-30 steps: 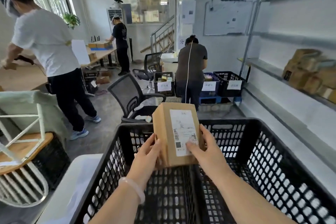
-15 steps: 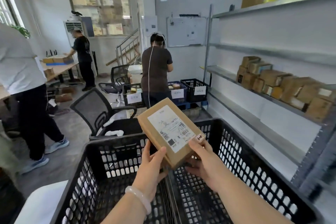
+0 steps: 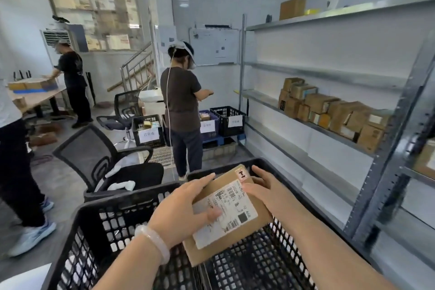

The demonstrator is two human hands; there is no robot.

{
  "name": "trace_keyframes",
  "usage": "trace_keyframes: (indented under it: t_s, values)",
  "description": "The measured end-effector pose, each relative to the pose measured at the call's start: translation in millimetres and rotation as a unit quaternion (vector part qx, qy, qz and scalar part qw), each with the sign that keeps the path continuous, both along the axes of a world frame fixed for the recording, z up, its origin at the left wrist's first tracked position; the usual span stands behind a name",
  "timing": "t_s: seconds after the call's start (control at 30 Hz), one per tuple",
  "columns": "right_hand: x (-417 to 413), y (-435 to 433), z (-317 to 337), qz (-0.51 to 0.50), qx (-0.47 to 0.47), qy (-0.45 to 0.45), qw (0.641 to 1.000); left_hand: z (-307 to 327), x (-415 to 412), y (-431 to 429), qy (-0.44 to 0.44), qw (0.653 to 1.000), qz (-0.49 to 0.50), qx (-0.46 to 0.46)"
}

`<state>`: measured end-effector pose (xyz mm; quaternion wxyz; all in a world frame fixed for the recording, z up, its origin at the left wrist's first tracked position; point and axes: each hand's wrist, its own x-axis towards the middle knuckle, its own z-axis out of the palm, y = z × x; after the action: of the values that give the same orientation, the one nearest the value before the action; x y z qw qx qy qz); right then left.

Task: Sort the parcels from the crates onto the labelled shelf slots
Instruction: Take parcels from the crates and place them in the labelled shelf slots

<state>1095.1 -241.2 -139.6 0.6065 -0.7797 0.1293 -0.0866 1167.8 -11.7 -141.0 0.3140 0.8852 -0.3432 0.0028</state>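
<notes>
The left thumb [image 3: 211, 214] lies flat on the white label [image 3: 226, 226], and the other fingers of the left hand [image 3: 183, 212] curl over the far left edge of the parcel [image 3: 231, 207]. The right hand [image 3: 266, 187] grips the far right corner, with the thumb on top and the fingers bent behind. Both hands hold the brown parcel tilted, label up, just above the black crate [image 3: 122, 202]. A pale bracelet [image 3: 156, 242] sits on the left wrist. At the right stands a metal shelf [image 3: 303, 122] with brown boxes [image 3: 329, 110] on its middle level. Further ahead, a person in a dark shirt [image 3: 181, 101] stands among labelled crates [image 3: 148, 129].
</notes>
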Motion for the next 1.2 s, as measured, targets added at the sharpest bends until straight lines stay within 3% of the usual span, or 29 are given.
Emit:
trace_keyframes:
  t_s: [0.17,0.33,0.57,0.73,0.83,0.9,1.1,1.2]
  values:
    - [-21,-36,24,-0.019,-0.066,-0.046,0.997,8,-10,-43,0.013,0.996,-0.016,-0.088]
    - [-71,-89,32,-0.094,-0.039,-0.136,0.985,4,-37,-112,0.049,0.984,-0.019,-0.173]
    - [-147,-164,20,-0.195,-0.085,-0.188,0.959,20,-98,-252,0.149,0.928,-0.029,-0.339]
    - [-216,-251,27,-0.267,-0.107,-0.203,0.936,20,-158,-362,0.171,0.923,-0.103,-0.33]
    - [-260,-305,31,-0.305,-0.138,-0.199,0.921,17,-197,-418,0.089,0.948,-0.177,-0.249]
    - [-286,-335,34,-0.319,-0.168,-0.185,0.914,15,-221,-451,0.086,0.943,-0.218,-0.235]
    - [-339,-398,56,-0.307,-0.255,-0.112,0.91,13,-261,-529,0.101,0.907,-0.243,-0.327]
    - [-356,-420,71,-0.306,-0.357,-0.091,0.878,21,-268,-562,0.069,0.895,-0.249,-0.363]
